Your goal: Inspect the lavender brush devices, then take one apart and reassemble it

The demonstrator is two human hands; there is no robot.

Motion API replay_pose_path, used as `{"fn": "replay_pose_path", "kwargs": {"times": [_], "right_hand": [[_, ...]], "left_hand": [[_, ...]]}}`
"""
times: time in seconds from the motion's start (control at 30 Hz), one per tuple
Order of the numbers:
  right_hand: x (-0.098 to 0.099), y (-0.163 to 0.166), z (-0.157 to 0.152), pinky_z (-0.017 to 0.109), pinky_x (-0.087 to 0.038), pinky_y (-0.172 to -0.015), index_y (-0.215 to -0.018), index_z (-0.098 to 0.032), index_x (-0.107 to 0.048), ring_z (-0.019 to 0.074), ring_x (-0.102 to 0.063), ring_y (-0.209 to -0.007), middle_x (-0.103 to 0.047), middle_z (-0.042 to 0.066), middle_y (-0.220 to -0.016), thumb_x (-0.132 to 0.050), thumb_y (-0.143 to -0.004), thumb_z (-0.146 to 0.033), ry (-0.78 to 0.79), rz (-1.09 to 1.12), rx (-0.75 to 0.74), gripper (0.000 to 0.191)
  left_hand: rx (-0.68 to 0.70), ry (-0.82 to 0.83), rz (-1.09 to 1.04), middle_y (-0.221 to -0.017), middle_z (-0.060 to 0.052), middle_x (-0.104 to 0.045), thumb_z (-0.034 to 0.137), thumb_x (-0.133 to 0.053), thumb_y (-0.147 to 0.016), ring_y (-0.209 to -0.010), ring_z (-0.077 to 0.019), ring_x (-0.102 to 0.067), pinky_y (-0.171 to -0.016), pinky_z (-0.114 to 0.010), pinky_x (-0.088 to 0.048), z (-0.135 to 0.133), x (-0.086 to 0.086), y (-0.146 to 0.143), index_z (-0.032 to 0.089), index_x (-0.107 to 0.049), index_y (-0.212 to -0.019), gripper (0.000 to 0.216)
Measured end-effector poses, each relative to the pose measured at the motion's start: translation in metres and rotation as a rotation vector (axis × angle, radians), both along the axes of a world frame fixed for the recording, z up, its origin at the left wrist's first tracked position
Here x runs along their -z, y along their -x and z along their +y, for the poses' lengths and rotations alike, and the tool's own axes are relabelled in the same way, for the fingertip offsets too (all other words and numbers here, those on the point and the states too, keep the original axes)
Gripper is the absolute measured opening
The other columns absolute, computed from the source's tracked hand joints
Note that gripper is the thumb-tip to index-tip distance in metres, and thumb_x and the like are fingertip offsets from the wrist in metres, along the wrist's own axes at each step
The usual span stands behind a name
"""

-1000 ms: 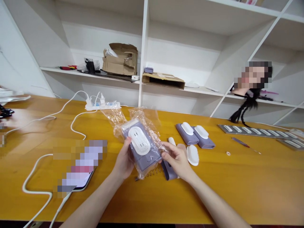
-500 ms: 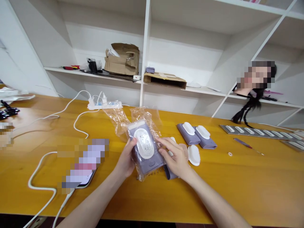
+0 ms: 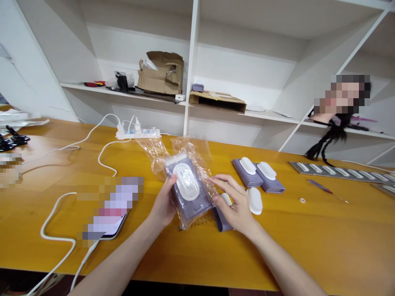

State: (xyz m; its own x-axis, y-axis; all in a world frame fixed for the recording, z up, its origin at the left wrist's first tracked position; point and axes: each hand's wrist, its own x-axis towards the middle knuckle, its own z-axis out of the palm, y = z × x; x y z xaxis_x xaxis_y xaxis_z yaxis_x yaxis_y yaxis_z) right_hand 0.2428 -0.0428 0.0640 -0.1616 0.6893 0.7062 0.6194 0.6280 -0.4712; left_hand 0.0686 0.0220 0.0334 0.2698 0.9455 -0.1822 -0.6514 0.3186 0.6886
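My left hand (image 3: 164, 202) is closed around the left side of a flat purple case (image 3: 194, 203) with an oval white piece (image 3: 187, 181) on its upper face. A clear plastic bag (image 3: 202, 164) wraps the case, its loose crinkled ends spreading beyond the far side. At the case's right edge my right hand (image 3: 233, 201) has thumb and fingers apart, the tips close to or touching the plastic; contact is hard to make out. Partly hidden under that hand lies another purple case (image 3: 222, 220). Small metal springs (image 3: 200, 222) lie just below the bag.
Right of my hands are two purple cases (image 3: 247, 174) with white oval tops, a loose white oval piece (image 3: 255, 200), a small ring (image 3: 302, 200), a thin purple-handled tool (image 3: 321, 186) and a metal strip (image 3: 339, 172). A phone (image 3: 114, 213), cables and a power strip (image 3: 138, 133) are leftward.
The view has shifted slightly. My right hand's fingers have lifted and curled a little away from the case, while my left hand keeps its hold.
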Motion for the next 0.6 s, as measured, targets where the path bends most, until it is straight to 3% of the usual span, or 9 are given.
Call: {"fn": "replay_pose_path", "kwargs": {"times": [0.4, 0.6], "right_hand": [[0.005, -0.004, -0.001, 0.043, -0.05, -0.082, -0.114, -0.024, -0.061, 0.024, -0.059, -0.098, -0.06, 0.009, -0.105, -0.054, -0.085, -0.024, -0.037, -0.026, 0.044, 0.03], [0.003, 0.013, -0.003, 0.04, -0.05, -0.077, -0.106, -0.025, -0.066, 0.0231, -0.06, -0.088, -0.061, 0.007, -0.095, -0.057, -0.083, -0.022, -0.108, 0.093, 0.162, 0.024]], "left_hand": [[0.012, -0.005, 0.014, -0.113, -0.007, -0.067, 0.045, -0.063, -0.074, -0.103, -0.0248, -0.061, -0.081, -0.033, -0.05, 0.001, 0.005, -0.003, 0.021, -0.061, -0.113, 0.046], [0.029, -0.053, -0.082, -0.105, -0.005, -0.07, 0.042, -0.06, -0.077, -0.097, -0.0243, -0.064, -0.081, -0.033, -0.051, -0.004, -0.006, -0.017, 0.021, -0.061, -0.111, 0.04]]}}
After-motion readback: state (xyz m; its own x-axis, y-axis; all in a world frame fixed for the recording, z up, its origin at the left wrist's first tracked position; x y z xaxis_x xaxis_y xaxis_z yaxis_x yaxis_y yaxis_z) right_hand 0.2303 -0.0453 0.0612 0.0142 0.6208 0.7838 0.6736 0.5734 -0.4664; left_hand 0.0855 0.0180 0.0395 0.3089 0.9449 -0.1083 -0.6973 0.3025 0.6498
